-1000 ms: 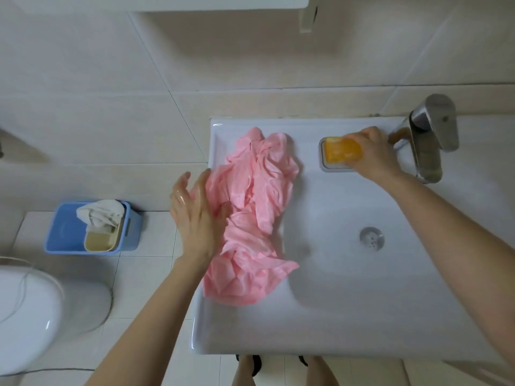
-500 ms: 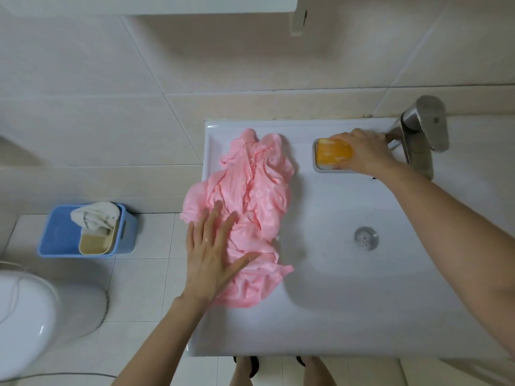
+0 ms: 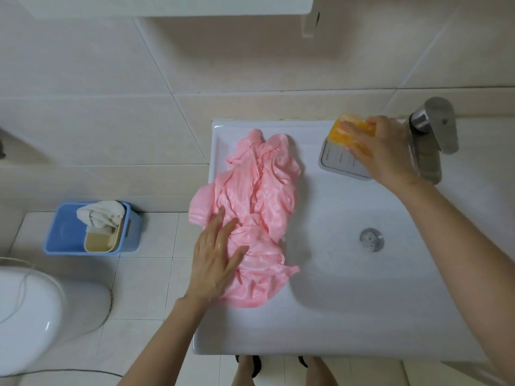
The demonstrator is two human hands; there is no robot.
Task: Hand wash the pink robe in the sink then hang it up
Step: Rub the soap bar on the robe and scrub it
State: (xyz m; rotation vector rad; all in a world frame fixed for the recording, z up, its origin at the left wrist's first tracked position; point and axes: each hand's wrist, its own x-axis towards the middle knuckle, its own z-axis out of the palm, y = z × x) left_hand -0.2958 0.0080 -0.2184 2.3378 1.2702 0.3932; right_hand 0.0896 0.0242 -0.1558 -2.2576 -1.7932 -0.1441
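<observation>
While the pink robe (image 3: 259,207) lies bunched on the flat left side of the sink (image 3: 348,316), left of the drain (image 3: 372,239), the left hand (image 3: 216,260) rests on its near part with fingers straight and spread. That flat press probably pins the slippery cloth so it does not slide; one fold already spills over the sink's edge, farther left of the drain. The right hand (image 3: 381,151) is beyond the drain, fingers curled round an orange bar of soap (image 3: 342,132). The bar is held tilted over the far end of the grey soap dish (image 3: 340,162), just left of the tap (image 3: 434,129). My guess is that soaping comes next, with the robe held spread out to take it. No water runs from the tap, and whether the cloth is wet cannot be told. No brand, label or writing can be read on the soap, dish or tap.
</observation>
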